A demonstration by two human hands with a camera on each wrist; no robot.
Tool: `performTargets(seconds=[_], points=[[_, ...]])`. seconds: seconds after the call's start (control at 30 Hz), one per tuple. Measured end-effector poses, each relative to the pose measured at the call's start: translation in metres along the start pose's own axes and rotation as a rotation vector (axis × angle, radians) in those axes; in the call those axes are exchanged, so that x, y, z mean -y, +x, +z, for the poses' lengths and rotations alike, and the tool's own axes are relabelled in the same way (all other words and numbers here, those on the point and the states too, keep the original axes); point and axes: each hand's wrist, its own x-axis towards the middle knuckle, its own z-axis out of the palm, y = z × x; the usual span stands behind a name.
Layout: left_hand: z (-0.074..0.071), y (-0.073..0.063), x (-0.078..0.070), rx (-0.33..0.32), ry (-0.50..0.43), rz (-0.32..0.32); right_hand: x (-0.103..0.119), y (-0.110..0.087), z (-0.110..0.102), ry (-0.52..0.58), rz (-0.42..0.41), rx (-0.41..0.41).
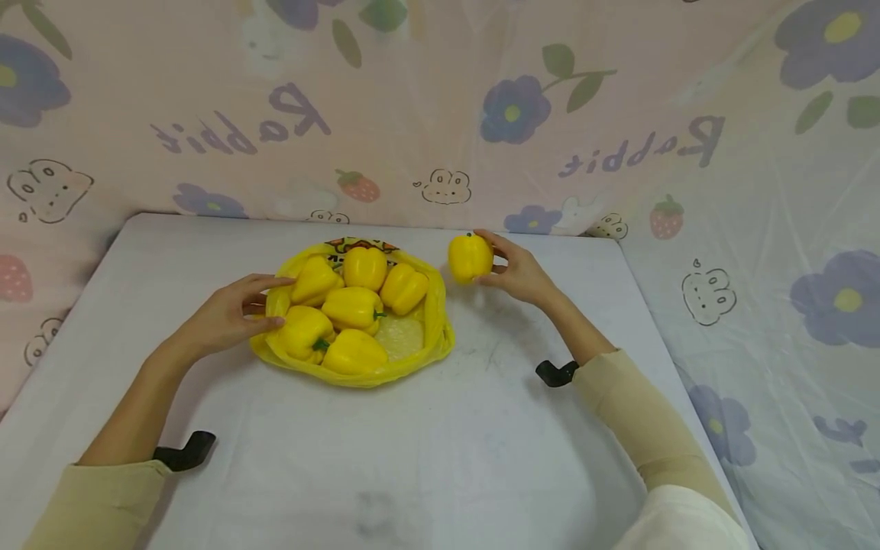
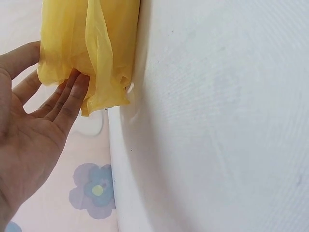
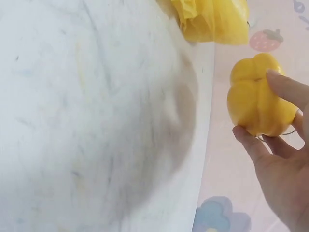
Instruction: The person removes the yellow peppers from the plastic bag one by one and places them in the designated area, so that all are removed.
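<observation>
A yellow bell pepper (image 1: pixel 470 258) is held up in my right hand (image 1: pixel 520 273), to the right of a yellow plastic bag (image 1: pixel 440 321). In the right wrist view, thumb and fingers pinch the lobed pepper (image 3: pixel 258 96) from opposite sides. The bag's edge is folded outward, and several yellow bell peppers (image 1: pixel 352 308) lie inside it. My left hand (image 1: pixel 230 313) touches the bag's left side with spread, fairly straight fingers. In the left wrist view, some fingertips are hidden behind the bag's hanging fold (image 2: pixel 99 63).
The bag stands on a white-covered table (image 1: pixel 440 458), toward its back edge. A pale bottom patch (image 1: pixel 401 338) shows inside the bag at right. Behind the table hangs a printed curtain (image 1: pixel 412 114). Black mounts (image 1: pixel 186 452) sit at both wrists.
</observation>
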Motion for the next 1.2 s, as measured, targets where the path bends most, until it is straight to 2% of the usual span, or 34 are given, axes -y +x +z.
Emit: performTargets(seconds=[0.13,0.4,0.57,0.83,1.2], points=[[0.000,-0.001,-0.001,-0.010,0.000,0.000,-0.028,0.011,-0.003,-0.014,-0.015,-0.026],[0.001,0.000,0.000,-0.012,-0.006,-0.004,-0.046,0.022,-0.011,0.026,0.061,-0.031],[0.002,0.000,0.001,-0.006,-0.009,-0.003,-0.053,0.026,-0.013,0.039,0.100,-0.035],[0.001,-0.001,0.002,-0.006,-0.006,-0.013,-0.061,0.031,-0.014,0.005,0.093,-0.070],[0.002,0.000,0.003,-0.006,-0.023,0.000,-0.069,0.038,-0.013,0.002,0.122,-0.042]])
